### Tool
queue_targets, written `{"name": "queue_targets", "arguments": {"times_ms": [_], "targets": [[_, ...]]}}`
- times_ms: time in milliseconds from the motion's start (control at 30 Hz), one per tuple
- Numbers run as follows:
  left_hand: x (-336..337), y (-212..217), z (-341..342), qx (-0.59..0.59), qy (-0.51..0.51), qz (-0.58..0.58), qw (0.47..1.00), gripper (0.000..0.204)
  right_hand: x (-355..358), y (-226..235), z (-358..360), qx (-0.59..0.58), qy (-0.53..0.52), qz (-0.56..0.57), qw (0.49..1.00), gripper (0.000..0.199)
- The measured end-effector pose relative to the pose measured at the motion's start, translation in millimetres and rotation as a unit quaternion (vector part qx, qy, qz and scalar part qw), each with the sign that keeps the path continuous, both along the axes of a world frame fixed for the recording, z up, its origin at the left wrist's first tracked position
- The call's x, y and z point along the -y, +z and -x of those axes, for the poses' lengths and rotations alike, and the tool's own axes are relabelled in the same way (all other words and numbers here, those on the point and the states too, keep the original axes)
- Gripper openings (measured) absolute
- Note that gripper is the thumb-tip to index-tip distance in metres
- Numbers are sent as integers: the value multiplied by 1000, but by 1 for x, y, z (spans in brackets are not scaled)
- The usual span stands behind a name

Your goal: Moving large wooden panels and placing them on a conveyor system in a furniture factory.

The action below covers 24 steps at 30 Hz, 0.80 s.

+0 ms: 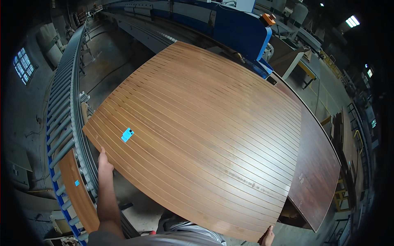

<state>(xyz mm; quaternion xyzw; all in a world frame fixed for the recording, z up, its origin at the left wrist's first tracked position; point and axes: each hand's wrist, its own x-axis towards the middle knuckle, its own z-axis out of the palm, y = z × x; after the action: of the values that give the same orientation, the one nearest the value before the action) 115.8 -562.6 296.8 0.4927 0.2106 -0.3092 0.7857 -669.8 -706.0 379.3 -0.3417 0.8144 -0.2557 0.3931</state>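
Observation:
A large brown wood-grain panel (pixel 184 123) with many parallel grooves spans the view in front of me. On its left part sits a small blue label (pixel 127 134). My left hand (pixel 105 160) grips the near left edge, thumb up at the rim and the other fingers hidden beneath. At the near right corner my right hand (pixel 267 236) holds the edge, its fingers partly out of sight. The panel's far side reaches to the blue machine, and its right end overlaps a darker reddish-brown board (pixel 318 164).
A roller conveyor (pixel 61 123) runs along the left, carrying a narrow brown strip (pixel 78 192) with a blue label. Behind the panel stands a blue machine (pixel 238 30) with an orange control box (pixel 268 19). More boards (pixel 349 143) stand at the far right.

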Motion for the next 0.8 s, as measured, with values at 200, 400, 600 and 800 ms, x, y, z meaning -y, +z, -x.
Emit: {"name": "queue_targets", "arguments": {"times_ms": [200, 400, 600, 800], "targets": [[30, 12, -74, 53, -38, 48, 997, 42, -26, -8, -44, 212, -26, -16, 977, 44], [41, 42, -110, 101, -47, 51, 992, 41, -57, -2, -104, 329, -36, 14, 944, 48], [63, 13, -2, 99, -71, 208, 971, 44, -63, 11, -162, 374, -38, 16, 927, 55], [50, 22, 154, 21, -60, 208, 976, 41, -61, -40, -199, 401, -60, -9, 914, 57]]}}
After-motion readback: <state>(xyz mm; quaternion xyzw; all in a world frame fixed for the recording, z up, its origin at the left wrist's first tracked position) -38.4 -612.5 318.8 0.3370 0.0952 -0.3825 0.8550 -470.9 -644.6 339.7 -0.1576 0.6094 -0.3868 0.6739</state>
